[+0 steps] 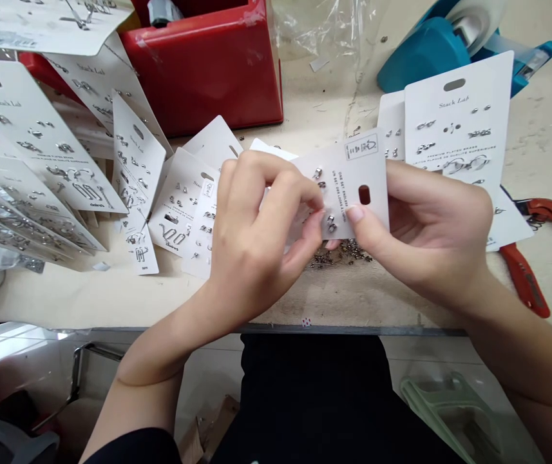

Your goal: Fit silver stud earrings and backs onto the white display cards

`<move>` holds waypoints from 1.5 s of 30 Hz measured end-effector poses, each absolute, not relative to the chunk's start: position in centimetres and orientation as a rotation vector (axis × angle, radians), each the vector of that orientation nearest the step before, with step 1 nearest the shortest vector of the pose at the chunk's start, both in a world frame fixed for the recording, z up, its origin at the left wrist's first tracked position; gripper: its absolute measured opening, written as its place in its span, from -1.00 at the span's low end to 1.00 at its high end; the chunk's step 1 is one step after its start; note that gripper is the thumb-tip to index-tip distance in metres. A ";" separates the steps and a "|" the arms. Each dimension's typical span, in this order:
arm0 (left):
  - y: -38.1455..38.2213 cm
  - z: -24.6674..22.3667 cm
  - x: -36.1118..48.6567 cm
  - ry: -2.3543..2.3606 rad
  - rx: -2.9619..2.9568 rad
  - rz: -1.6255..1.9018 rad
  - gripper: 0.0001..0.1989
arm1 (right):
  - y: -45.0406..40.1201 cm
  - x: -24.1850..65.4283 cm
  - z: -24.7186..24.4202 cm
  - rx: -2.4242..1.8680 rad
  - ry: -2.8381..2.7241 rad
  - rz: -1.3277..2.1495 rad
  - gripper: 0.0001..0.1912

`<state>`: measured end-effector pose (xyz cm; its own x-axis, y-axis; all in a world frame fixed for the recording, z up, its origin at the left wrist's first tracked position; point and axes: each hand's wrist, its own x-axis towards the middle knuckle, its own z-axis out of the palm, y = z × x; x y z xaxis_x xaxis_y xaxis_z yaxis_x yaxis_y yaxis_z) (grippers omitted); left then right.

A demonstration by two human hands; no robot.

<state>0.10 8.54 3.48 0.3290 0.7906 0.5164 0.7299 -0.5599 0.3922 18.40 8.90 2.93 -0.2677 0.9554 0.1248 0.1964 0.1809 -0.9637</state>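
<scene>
My right hand [430,225] grips a white earring card [375,164] by its end with the hanging slot, thumb on the printed back. Small metal earring backs [330,223] stick out from that side. My left hand [256,225] pinches thumb and forefinger together at the card's back, beside the earring backs. Whatever is between those fingertips is too small and hidden to make out. A scatter of tiny metal pieces [353,251] lies on the table under the card. Left of my left hand, several earring cards [176,200] lie overlapping.
A red box [208,71] stands at the back, with many upright earring cards [38,135] to its left. At the right are a blue tape dispenser [420,58], more earring cards [459,122] and red-handled pliers [527,283]. The table's front edge [353,330] runs before me.
</scene>
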 end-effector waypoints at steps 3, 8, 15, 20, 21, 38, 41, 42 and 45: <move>8.6 3.5 0.2 1.436 2.471 1.059 -0.89 | 9.0 18.4 3.0 -1.104 -1.578 1.237 -0.91; 8.8 3.7 0.1 1.415 2.400 1.024 -0.88 | 9.1 18.4 3.2 -1.077 -1.498 1.340 -0.91; 9.0 3.4 -0.1 1.343 2.417 1.078 -0.87 | 9.3 18.5 3.4 -1.055 -1.452 1.396 -0.90; 8.9 3.6 -0.1 1.322 2.357 1.083 -0.85 | 9.7 18.3 3.6 -0.996 -1.382 1.481 -0.87; 8.8 3.8 -0.1 1.314 2.331 1.093 -0.85 | 9.8 18.3 3.6 -0.985 -1.362 1.498 -0.87; 8.8 4.4 -1.0 1.160 1.959 1.148 -0.93 | 10.7 18.8 2.9 -0.841 -1.110 1.661 -0.73; 8.9 4.5 -1.1 1.150 1.974 1.050 -0.84 | 10.9 18.7 2.7 -0.832 -1.122 1.649 -0.71; 9.0 4.6 -1.1 1.163 1.989 0.990 -0.76 | 10.9 18.7 2.7 -0.828 -1.132 1.643 -0.70; 9.0 4.7 -1.1 1.161 2.009 0.913 -0.62 | 10.7 18.6 2.6 -0.826 -1.181 1.615 -0.72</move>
<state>-1.13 9.04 4.73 0.3694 0.8953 0.2490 0.4532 -0.4075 0.7928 18.65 10.70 2.59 -0.3327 0.9430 0.0084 -0.2939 -0.0953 -0.9511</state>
